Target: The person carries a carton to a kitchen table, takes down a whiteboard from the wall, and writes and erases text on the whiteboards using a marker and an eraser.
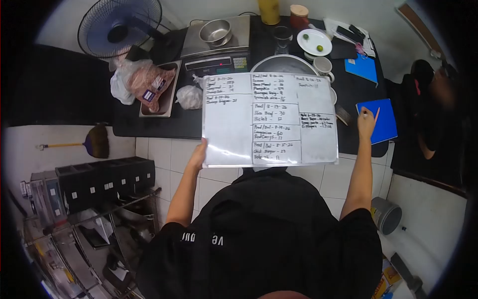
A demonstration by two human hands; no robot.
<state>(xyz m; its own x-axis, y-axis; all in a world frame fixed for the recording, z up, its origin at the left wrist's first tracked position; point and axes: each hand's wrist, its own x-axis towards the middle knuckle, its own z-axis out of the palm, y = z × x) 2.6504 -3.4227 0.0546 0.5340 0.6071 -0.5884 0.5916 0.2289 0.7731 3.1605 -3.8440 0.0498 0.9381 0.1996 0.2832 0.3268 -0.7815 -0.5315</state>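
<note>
A whiteboard (276, 119) covered in handwritten lists is held up over the front edge of the black table (164, 130). My left hand (198, 154) is closed on the board's lower left edge. To the right of the board, my right hand (366, 123) is over a blue notebook (388, 127), with its fingers pressed together. A light-coloured pencil or pen (377, 113) shows on the notebook beside that hand. What the right fingers hold, if anything, is too small to make out.
A scale (214, 62) bears a metal bowl (215, 32). Bagged meat (152, 84) sits on a tray at the left, near a fan (118, 32). Behind the board are a large metal basin (284, 62), a plate with green fruit (312, 41) and a mug (322, 65).
</note>
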